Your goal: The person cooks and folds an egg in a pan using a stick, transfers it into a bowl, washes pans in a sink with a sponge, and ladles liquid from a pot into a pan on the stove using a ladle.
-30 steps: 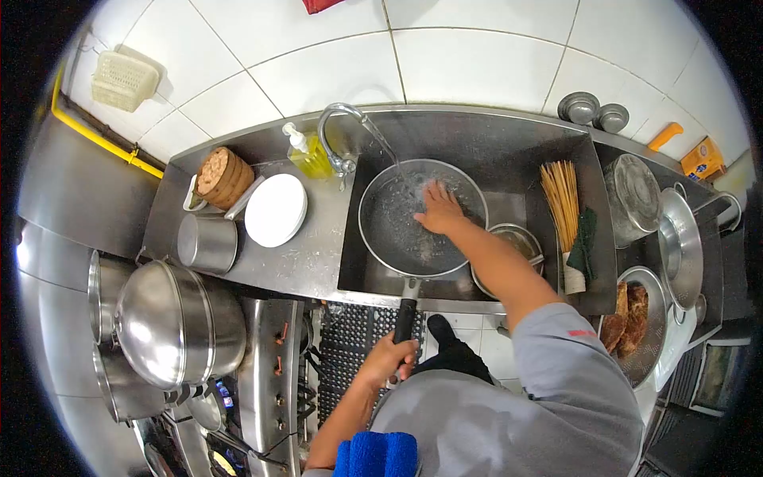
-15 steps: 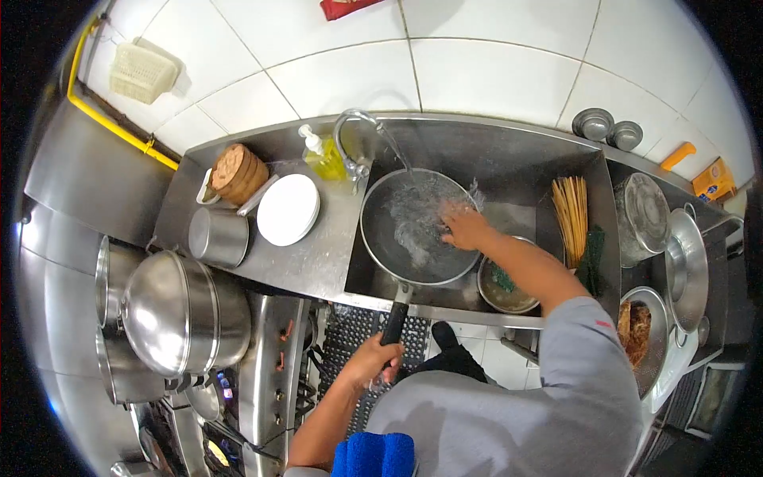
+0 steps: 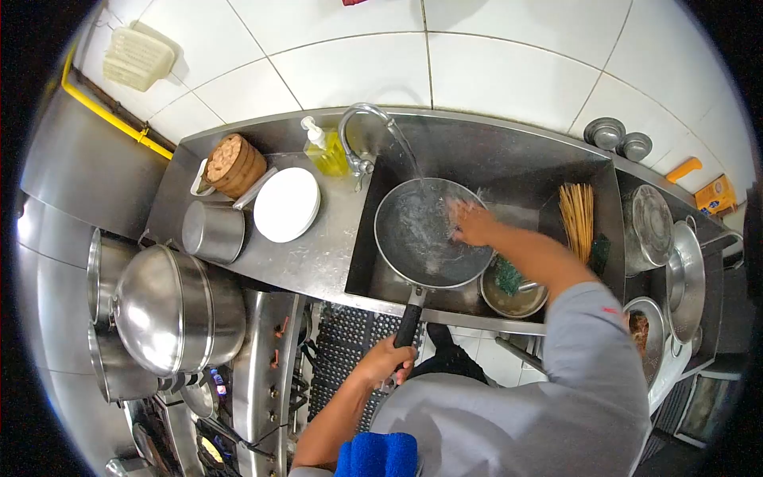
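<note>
Right hand shifted across pan — fingers blurred, stick brush partly hidden

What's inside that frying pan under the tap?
The frying pan holds water, with the right hand in or just over it. That hand covers part of the pan's inside; whatever lies beneath it cannot be seen.

The single view looks from the person's head, forward and steeply down, over the grey shirt to the left hand and right hand. It is near enough that the metal sink sits mid-view, yet wide: tiled wall above, stove at lower left, straight edges bowed inside a round dark border.
</note>
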### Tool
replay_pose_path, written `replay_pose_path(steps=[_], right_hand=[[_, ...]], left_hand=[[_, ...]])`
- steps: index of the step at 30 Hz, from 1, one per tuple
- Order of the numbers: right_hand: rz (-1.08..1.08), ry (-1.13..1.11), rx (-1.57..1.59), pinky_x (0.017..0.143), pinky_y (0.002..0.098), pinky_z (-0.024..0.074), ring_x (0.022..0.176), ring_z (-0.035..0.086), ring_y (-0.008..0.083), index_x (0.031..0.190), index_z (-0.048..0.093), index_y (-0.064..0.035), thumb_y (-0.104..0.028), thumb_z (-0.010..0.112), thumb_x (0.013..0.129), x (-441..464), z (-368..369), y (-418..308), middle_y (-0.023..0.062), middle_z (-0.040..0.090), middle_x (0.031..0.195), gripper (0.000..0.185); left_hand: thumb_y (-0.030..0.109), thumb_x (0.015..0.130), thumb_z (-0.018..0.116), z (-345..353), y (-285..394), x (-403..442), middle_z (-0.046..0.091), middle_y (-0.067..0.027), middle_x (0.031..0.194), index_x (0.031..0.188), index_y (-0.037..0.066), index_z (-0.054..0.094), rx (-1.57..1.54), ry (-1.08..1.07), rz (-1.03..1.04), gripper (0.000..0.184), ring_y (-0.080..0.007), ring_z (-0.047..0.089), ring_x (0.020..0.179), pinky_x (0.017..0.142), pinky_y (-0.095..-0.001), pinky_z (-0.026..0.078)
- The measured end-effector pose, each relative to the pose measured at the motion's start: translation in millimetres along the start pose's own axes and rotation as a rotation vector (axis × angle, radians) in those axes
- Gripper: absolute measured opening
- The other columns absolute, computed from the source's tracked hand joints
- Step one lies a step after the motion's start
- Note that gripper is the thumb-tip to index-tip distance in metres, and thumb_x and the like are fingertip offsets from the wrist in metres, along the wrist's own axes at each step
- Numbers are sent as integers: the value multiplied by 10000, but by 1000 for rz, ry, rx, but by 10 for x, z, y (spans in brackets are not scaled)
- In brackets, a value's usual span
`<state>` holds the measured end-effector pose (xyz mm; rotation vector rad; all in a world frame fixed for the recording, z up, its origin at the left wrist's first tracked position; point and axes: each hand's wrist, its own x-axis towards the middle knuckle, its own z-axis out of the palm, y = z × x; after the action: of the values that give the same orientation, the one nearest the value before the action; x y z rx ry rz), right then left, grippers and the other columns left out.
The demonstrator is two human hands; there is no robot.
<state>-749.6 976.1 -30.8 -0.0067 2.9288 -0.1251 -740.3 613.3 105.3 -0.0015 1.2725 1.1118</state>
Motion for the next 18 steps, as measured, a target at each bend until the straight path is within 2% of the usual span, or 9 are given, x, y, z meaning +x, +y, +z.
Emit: replay_pose_path(steps=[2,5,7,8,10,12,14,16,18], right_hand=[[112,296,24,1106,429,144,1342,209,317,1347,334,5,-324,468,876,448,-6,-274,194,169,1464,590],[177,405,446,1112,408,119,1357,174,310,1368,276,23,-265,415,895,898,8,-1112,197,164,1467,571],[-198,244,1488,1111,312,120,1366,171,244,1411,194,-15,-272,315,957,705,-19,-1336,164,193,1469,535],[-162,-56,1860,1105,305,151,1353,214,221,1410,216,-32,-290,270,971,455,-135,-1397,116,228,1468,512],[-247,-118,1267,1088,319,212,1324,287,251,1371,316,-26,-299,252,973,21,-282,-1264,104,259,1458,487],[-325,-98,840,1050,344,292,1287,346,270,1322,406,-52,-311,291,955,-106,185,-966,121,300,1435,464],[-170,-126,423,976,389,383,1202,444,302,1238,500,-69,-310,376,906,-267,498,-582,148,430,1338,429],[236,-675,204,965,418,385,1148,477,334,1195,528,-21,-280,435,880,-141,-92,-539,172,492,1265,419],[257,-585,201,955,414,393,1143,486,311,1198,525,-22,-274,463,875,-23,-136,-530,151,502,1262,414]], left_hand=[[95,789,565,45,52,-6,441,-17,544,738,39,436,17,-17,-18,150,-107,419,375,357,-269,386],[107,785,565,85,213,6,466,-29,538,743,18,449,259,53,58,152,-113,459,393,357,-264,393],[90,786,527,64,277,-22,475,-41,535,759,-8,441,301,112,82,133,-120,460,394,361,-276,412],[92,785,525,20,299,-60,483,-42,541,762,-11,445,356,152,96,133,-115,467,397,359,-271,413],[94,783,524,-48,329,-122,492,-42,547,765,-14,448,403,208,128,133,-110,473,400,358,-267,414],[140,790,556,-80,253,-218,538,-101,563,857,-21,461,692,402,191,199,-199,547,462,441,-330,453],[164,793,573,-104,200,-328,561,-131,571,903,-24,468,830,515,226,242,-243,584,494,483,-362,472],[156,761,594,-95,142,-508,599,-207,703,920,-15,468,1203,715,276,266,-397,613,711,648,-467,501],[153,751,606,-120,-14,-685,603,-204,725,943,-7,459,1257,787,237,290,-390,614,713,647,-472,502]])
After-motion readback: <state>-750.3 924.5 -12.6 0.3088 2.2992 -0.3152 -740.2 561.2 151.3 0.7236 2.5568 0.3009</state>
